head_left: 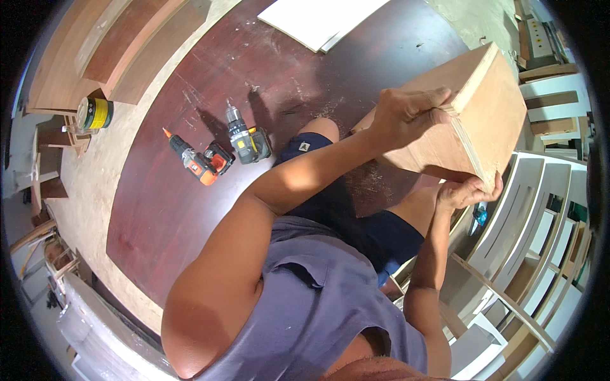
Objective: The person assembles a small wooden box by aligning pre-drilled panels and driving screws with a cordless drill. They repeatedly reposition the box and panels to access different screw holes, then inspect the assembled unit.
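Note:
A plywood box (pixel 486 111), with pale layered edges, is held tilted up at the right, over the dark red board. My left hand (pixel 406 117) is closed on its near edge, fingers and thumb pinching the layered rim. Lower down, my right hand (pixel 469 192) grips the bottom corner of the same box from below. The inside of the box cannot be seen. On the board to the left lie two cordless drills: an orange and black one (pixel 198 162) and a grey and black one (pixel 244 136). Neither hand touches them.
The dark red board (pixel 159 209) spreads beneath my legs. White panels (pixel 311 25) lie at its far edge. Wooden boards (pixel 121 51) and a yellow-black tin (pixel 95 113) are at the far left. Pale cabinet frames (pixel 521 190) stand close on the right, beside a blue tool (pixel 480 214).

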{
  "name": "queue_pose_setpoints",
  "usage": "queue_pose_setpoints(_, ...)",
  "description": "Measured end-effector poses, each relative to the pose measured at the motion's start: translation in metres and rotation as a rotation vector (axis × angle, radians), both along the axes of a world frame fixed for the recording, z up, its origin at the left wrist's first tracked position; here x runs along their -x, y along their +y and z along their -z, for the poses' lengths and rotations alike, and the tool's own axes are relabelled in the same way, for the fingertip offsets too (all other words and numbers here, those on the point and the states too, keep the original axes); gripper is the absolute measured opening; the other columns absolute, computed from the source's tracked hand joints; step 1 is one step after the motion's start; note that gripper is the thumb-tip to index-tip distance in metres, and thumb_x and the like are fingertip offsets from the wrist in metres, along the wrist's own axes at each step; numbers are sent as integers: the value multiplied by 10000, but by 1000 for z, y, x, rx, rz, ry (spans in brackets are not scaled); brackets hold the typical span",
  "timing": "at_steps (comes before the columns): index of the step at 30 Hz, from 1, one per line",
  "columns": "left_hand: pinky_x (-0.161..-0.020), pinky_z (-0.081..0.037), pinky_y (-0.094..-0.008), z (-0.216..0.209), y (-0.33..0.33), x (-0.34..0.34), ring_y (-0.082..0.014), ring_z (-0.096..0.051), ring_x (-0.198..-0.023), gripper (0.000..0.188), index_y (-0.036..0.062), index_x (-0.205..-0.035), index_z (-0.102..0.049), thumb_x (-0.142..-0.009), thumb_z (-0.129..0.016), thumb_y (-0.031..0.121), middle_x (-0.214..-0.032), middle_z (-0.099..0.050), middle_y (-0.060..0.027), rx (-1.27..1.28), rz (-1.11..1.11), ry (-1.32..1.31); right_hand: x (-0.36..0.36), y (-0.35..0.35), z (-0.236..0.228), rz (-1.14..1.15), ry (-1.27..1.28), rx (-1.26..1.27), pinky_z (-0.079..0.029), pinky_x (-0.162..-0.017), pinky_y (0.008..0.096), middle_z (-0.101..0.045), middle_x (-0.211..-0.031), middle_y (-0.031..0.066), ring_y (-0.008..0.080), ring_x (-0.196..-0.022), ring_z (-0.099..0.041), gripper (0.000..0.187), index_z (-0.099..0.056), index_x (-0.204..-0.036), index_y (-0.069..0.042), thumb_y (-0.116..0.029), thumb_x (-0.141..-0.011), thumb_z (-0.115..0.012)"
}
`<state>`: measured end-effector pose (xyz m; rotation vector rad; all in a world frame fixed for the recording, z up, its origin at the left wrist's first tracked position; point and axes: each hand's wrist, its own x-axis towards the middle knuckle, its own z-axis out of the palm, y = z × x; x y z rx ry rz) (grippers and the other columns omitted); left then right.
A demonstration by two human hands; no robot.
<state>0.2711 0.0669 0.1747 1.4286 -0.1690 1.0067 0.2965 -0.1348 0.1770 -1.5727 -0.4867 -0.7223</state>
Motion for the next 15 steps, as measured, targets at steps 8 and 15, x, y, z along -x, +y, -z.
queue_pose_setpoints(8,-788,-551,-458,266,145,35,-348,-693,-907,196,172,-936,-772,-840,-678,315,-953,-726,-127,-203,-567,1291,3,7,-9,111,3,55,-320,-1084,463,-343,-1304,136,272,-1275,-377,635,-285,-1353,-123,-546,-952,-540)
queue_pose_setpoints(15,-836,-549,-486,324,138,63,-374,-681,-963,226,77,-953,-745,-843,-633,240,-1017,-711,-169,-509,-429,1579,12,-3,-9,141,48,56,-379,-1073,466,-353,-1288,124,271,-1268,-403,620,-286,-1354,-138,-548,-958,-531)
